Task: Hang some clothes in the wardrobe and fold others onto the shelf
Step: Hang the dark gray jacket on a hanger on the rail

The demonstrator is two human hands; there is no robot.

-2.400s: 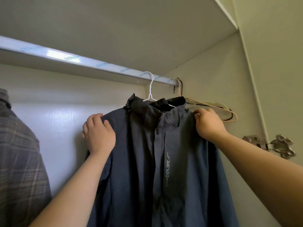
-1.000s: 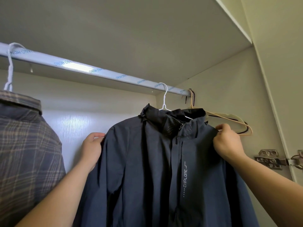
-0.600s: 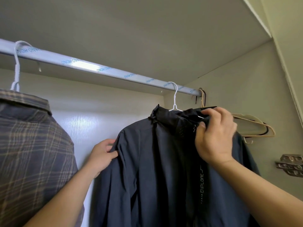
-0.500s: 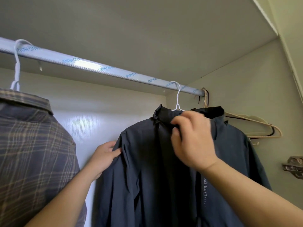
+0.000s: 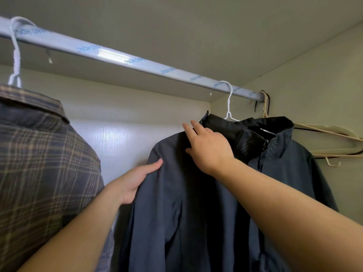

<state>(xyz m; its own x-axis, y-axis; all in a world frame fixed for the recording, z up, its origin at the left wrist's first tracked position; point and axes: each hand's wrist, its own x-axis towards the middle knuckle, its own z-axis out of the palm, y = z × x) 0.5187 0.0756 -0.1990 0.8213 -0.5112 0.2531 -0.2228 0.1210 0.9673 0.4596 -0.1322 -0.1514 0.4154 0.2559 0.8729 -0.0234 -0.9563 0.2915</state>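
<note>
Clothes on rail (image 5: 117, 55); both hands at dark blue jacket (image 5: 196, 203), hung far right.

Right hand (image 5: 208, 148) lies flat on the jacket's left shoulder just beside the collar, fingers straight and slightly spread, covering part of the collar; left hand (image 5: 133, 181) sits at the shoulder's outer edge, one digit straight on the cloth, the others hidden behind it, so a pinch cannot be told; jacket hem cut off below; white hanger (image 5: 228, 103) shows only hook and neck; plaid shirt (image 5: 39, 163) near left, cut by the edge, on a second hanger (image 5: 15, 55); empty beige hangers (image 5: 334, 138) far right, partly behind the jacket.
</note>
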